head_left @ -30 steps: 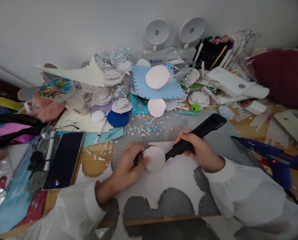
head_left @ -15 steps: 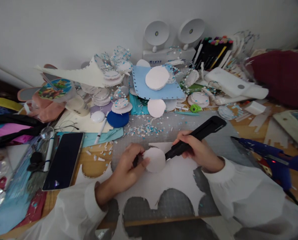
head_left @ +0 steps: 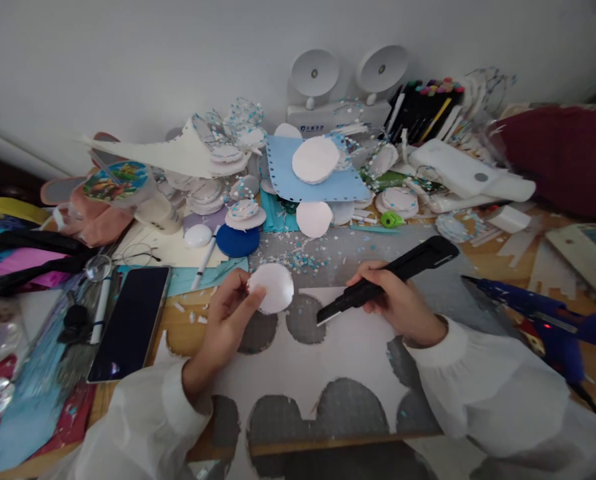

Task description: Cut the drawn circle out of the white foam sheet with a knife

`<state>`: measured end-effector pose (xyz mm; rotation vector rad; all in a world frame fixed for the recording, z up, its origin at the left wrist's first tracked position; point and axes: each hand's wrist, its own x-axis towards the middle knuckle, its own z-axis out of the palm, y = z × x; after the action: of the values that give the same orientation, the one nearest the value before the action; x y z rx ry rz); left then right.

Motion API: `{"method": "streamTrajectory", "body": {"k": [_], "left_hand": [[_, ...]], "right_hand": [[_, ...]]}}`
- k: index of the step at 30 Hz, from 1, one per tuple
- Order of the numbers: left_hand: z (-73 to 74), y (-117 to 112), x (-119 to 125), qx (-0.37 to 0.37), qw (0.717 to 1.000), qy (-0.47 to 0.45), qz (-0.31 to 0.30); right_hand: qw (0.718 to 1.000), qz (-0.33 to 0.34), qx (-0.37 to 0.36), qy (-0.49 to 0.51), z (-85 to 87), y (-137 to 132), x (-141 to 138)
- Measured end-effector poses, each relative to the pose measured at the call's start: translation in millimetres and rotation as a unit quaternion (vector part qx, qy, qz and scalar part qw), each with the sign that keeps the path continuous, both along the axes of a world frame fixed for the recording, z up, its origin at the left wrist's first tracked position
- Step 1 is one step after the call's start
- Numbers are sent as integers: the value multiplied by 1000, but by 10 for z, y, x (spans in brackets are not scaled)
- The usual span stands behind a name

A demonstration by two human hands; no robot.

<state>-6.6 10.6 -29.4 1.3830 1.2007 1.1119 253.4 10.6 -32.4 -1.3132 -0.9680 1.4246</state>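
Between the thumb and fingers of my left hand (head_left: 228, 320) is a white foam-like disc (head_left: 271, 288), raised above the work surface and tilted. My right hand (head_left: 401, 300) grips a black utility knife (head_left: 403, 270), its blade tip pointing left and down near the edge of a round cutout. Below both hands lies a white sheet (head_left: 303, 363) with several round holes and rough edges, through which the grey cutting mat (head_left: 333, 410) shows. I cannot tell whether the blade touches the sheet.
Blue and white scraps (head_left: 303, 260) litter the mat. A phone (head_left: 129, 323) lies at left, a blue glue gun (head_left: 543, 313) at right. Behind stand a blue sheet (head_left: 283, 167) bearing a white disc (head_left: 315, 160), a blue disc (head_left: 238, 241), stacked white discs (head_left: 398, 202) and a twin-headed lamp (head_left: 338, 112).
My left hand has moved left and up, carrying the white disc out of the sheet and exposing a round hole. The knife has shifted slightly, and its blade now shows.
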Motion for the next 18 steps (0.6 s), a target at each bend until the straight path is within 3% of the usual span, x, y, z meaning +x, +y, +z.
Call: {"method": "streamTrajectory", "body": {"k": [3,5,8,11,14,18], "left_hand": [[-1,-9,32,-20,999,-25,-32],[-10,-16,63,-13,997,17,-72],[17,-25,84,84,980,153,-100],[178,-123,61,169,953,213,-132],[421,-402,12,114,927,186,-305],[638,-931,-73,98,910,195,-352]], "right_hand": [[997,-60,28,29,-15,25,-4],[993,-98,47,46,-26,45,3],[988,-125,59,64,-40,70,21],[987,-128,63,76,-48,80,23],[987,-123,68,81,-52,81,7],[986,-123,81,77,-78,84,-1]]}}
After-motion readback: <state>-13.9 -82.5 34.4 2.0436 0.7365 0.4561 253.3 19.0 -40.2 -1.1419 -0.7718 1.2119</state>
